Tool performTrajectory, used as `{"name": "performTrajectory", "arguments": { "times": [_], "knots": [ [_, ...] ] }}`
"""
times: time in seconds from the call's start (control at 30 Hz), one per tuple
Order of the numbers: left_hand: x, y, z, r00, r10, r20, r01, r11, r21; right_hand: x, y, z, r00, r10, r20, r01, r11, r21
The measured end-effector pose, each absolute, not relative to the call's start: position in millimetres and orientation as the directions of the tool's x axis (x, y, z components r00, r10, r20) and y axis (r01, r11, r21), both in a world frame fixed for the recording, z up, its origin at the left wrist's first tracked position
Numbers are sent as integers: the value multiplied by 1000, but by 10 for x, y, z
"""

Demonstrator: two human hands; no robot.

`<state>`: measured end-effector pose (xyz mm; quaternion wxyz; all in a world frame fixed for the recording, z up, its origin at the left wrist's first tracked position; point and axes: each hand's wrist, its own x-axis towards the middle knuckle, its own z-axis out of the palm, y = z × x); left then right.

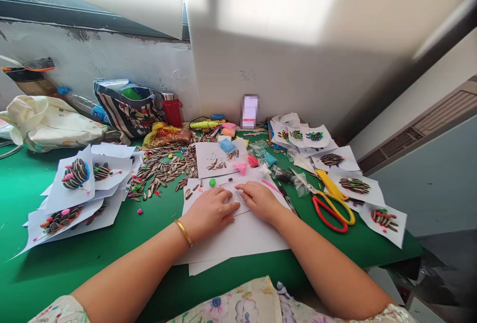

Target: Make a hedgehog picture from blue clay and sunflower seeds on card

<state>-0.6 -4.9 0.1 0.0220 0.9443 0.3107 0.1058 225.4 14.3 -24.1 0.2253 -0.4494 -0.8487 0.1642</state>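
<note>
Left hand (209, 211) and right hand (261, 200) lay flat, palms down, fingers loosely spread, gripping nothing, fingertips pressing a small paper sheet (238, 202) on stacked white papers (238, 241) at the green table (112, 243) centre. Sunflower seeds (164, 166) heaped behind, scissors (330, 203) right.

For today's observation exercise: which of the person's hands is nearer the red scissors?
Right. The right hand rests on the paper just left of the red scissors; the left hand lies farther left.
</note>
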Motion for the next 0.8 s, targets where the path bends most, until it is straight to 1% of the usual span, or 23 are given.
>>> {"name": "performTrajectory", "arguments": {
  "times": [0.43,0.8],
  "knots": [
    [22,-69,45,767,625,147,612,-781,128,2254,146,-241,-497,831,248,685,552,-475],
    [-11,-31,15,764,619,183,589,-785,193,2254,147,-239,-497,832,247,690,552,-469]
  ]
}}
